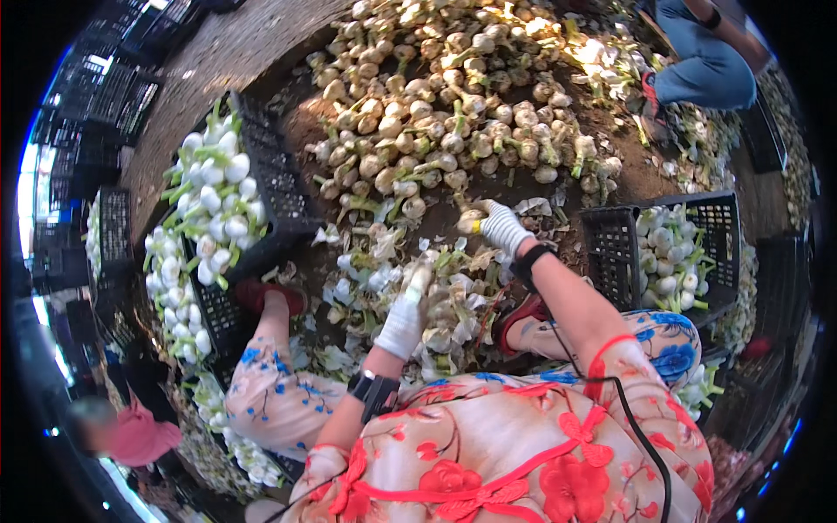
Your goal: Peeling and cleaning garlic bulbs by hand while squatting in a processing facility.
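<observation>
My right hand (pixel 501 225), in a striped knitted glove, is closed on a garlic bulb (pixel 469 221) with dry, brownish skin, at the near edge of a large heap of unpeeled garlic bulbs (pixel 418 131). To its left, my left hand (pixel 407 314), in a pale glove, is over a litter of garlic skins (pixel 379 261) on the ground between my feet. Its fingers are blurred, and whether they hold anything cannot be made out.
Black plastic crates (pixel 281 229) of cleaned white garlic (pixel 219 189) stand at the left; another crate (pixel 608 255) holds garlic at the right. A person in jeans (pixel 703 65) is at the upper right, another in a pink top (pixel 140 435) at the lower left. Crates are stacked along the left.
</observation>
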{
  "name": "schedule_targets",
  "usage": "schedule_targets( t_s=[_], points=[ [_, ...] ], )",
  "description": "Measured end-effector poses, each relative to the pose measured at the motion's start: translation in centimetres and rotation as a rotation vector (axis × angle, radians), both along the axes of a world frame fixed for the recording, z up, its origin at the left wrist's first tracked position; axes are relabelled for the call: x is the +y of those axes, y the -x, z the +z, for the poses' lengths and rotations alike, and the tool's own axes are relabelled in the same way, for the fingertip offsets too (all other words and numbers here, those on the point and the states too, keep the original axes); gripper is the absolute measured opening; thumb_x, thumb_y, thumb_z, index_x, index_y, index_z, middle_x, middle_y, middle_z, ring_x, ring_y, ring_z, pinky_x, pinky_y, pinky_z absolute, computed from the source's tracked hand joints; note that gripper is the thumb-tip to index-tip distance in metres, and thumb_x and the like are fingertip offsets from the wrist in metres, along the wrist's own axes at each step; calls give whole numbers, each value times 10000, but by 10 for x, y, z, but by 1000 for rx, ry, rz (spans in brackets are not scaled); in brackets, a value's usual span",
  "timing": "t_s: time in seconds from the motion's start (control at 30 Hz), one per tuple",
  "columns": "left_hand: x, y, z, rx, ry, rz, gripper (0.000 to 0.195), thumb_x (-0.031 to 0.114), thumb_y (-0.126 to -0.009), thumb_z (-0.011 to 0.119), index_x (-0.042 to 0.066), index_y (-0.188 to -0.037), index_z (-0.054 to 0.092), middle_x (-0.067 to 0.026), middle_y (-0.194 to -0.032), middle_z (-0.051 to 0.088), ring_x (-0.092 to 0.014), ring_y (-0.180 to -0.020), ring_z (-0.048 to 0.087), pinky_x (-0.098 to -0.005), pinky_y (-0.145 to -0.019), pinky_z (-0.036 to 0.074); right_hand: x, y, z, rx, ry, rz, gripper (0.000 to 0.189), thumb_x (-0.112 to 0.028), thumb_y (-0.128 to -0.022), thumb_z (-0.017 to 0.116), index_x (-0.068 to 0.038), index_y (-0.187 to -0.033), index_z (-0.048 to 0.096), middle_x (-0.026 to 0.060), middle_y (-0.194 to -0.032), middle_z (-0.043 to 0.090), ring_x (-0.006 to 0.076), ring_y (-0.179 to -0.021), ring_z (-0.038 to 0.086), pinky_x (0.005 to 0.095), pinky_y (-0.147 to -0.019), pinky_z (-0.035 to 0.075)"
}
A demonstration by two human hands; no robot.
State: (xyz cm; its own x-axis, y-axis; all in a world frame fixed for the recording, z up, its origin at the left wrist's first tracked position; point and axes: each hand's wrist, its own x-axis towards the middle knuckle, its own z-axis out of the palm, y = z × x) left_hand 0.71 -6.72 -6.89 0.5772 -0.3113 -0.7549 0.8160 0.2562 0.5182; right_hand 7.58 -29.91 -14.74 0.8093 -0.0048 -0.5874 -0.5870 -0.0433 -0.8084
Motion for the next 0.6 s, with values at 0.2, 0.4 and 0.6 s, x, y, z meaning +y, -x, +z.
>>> schedule_targets(
  t_s=[0.2,0.4,0.6],
  points=[
    [-3,-25,6,-386,-245,283,447,224,-910,569,154,-1320,405,-82,-1076,561,-159,-817,596,-280,-648,551,72,48,94,-186,-503,81,569,-266,-816,705,5,-1269,490,81,-1097,612,143,-969,580,280,-813,490],
    [12,4,38,-710,-19,186,410,199,-922,542,77,-1297,431,-70,-1197,497,-150,-980,540,-293,-860,478,82,55,147,-131,-327,126,347,-343,-871,639,-23,-1005,645,-7,-717,627,56,-523,537,206,-445,413],
    [27,23,59,-350,456,145,375,322,-933,484,77,-1217,491,-70,-1019,590,-203,-871,599,-387,-673,537,91,88,178,-255,-312,95,264,-239,-885,632,-13,-1021,640,-22,-794,632,25,-591,530,181,-486,416]
  ],
)
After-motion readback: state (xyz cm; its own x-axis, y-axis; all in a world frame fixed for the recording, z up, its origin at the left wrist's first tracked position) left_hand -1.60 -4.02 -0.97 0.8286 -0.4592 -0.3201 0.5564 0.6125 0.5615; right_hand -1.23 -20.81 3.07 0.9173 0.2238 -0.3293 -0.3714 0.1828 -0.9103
